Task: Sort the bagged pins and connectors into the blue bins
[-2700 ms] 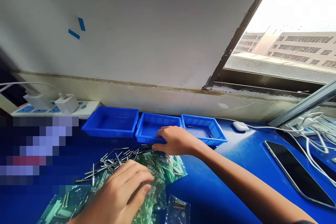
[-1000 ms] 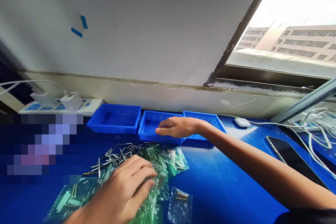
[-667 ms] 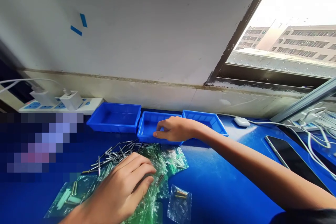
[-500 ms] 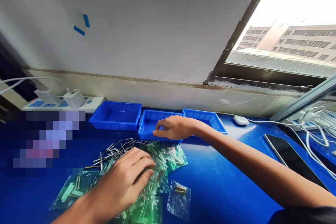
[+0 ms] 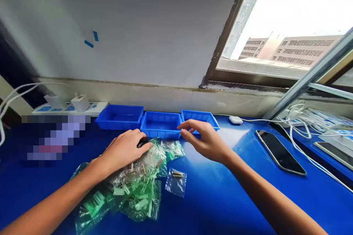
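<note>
1. Nearest, a heap of green plastic bags holding pale pieces lies on the blue tabletop, reaching from below the left wrist up to the left fingers.
2. Just right of the heap, a small clear bag with brass-coloured pins lies flat, apart from both hands.
3. The left hand spans the heap's far left part, palm down, thumb spread from the curved fingers. Dark, thin metal pieces show in the gap between thumb and fingers; whether the hand grips them or merely covers them, I cannot tell.
4. The right hand is released, thumb and fingers loosely parted, right of the metal pieces and well apart from them. Its fingertips are at the middle tray's near right corner; contact is unclear.
5. Beyond the hands, the left tray, middle tray and right tray stand in a row; the right hand partly hides the last.
6. Behind them rises the wall.
</note>
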Demonstrator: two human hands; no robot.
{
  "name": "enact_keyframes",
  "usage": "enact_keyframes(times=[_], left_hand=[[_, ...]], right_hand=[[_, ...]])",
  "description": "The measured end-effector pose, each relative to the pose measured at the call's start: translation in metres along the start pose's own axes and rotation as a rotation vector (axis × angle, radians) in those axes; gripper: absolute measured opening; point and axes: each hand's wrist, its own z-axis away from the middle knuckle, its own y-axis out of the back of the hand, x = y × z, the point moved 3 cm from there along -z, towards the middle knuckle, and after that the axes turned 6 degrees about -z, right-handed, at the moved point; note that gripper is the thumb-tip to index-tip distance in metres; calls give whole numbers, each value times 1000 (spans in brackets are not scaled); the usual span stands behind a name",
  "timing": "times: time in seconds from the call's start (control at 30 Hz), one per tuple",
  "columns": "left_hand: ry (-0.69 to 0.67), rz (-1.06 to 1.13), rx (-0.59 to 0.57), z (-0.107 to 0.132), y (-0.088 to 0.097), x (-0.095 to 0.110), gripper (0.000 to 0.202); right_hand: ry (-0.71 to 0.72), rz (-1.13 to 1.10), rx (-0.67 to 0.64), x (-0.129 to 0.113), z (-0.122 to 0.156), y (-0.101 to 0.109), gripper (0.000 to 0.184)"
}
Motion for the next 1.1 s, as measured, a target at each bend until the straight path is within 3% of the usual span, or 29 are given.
enact_keyframes(times=[0.13, 0.3, 0.5, 0.77, 1.1], left_hand=[[55, -27, -39, -6, -3, 3, 35], [64, -46, 30, 0, -6, -5, 25], [34, 18, 44, 9, -10, -3, 37], [61, -6, 24, 7, -19, -5, 17], [55, 37, 35, 11, -15, 3, 34]], right_hand=[[-57, -15, 50, 16, 36, -16, 13], [-30, -50, 150, 20, 47, -33, 13], [14, -27, 0, 20, 47, -62, 11], [37, -16, 12, 19, 51, -59, 9], [45, 45, -63, 19, 53, -63, 11]])
